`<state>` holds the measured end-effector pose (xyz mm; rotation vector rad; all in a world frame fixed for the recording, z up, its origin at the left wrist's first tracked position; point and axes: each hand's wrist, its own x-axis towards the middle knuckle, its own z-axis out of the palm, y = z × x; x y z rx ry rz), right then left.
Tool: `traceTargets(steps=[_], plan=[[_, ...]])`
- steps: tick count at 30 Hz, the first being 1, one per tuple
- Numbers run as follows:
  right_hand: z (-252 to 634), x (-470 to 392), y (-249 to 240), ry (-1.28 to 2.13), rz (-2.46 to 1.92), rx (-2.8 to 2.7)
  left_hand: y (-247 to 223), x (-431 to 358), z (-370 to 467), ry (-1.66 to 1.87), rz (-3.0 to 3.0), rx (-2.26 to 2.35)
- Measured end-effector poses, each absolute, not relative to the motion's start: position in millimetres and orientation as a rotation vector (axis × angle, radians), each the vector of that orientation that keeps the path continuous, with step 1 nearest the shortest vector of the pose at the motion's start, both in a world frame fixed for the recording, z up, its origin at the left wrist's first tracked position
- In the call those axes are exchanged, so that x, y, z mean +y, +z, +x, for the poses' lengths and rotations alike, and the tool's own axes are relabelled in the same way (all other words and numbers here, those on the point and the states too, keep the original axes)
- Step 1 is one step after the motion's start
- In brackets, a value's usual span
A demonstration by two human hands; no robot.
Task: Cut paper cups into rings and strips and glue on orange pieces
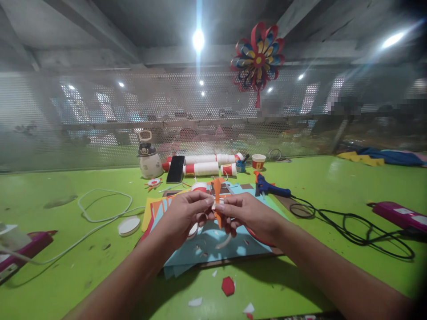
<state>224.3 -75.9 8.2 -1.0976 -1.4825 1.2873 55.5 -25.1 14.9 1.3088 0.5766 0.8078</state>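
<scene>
Both hands meet over the stacked coloured paper, fingertips pinched close together. Between them stands a slim orange paper cutout (218, 191), upright, with a rounded upper end and a narrow lower end. My right hand (245, 212) presses its thumb against the cutout's middle. From the other side my left hand (193, 206) grips the edge with thumb and fingers, where a small whitish piece also shows, partly hidden. Light blue paper (213, 249) lies beneath, scattered with white scraps. A red-and-white paper cup (199, 186) is just behind my left hand.
A blue glue gun (271, 186) with a coiled black cord lies right of the paper. Behind are a phone (175, 170), a bottle (149, 162), stacked paper cups (202, 169) and a blue jar (240, 166). Purple power strips (400, 215) sit at both sides. A red hexagonal scrap (228, 286) lies in front.
</scene>
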Motion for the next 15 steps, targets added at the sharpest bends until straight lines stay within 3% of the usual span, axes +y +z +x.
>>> traceTargets(steps=[15], plan=[[220.3, -75.1, 6.2, 1.248, -1.110, -1.477, 10.2, -18.7, 53.4, 0.797, 1.315, 0.547]])
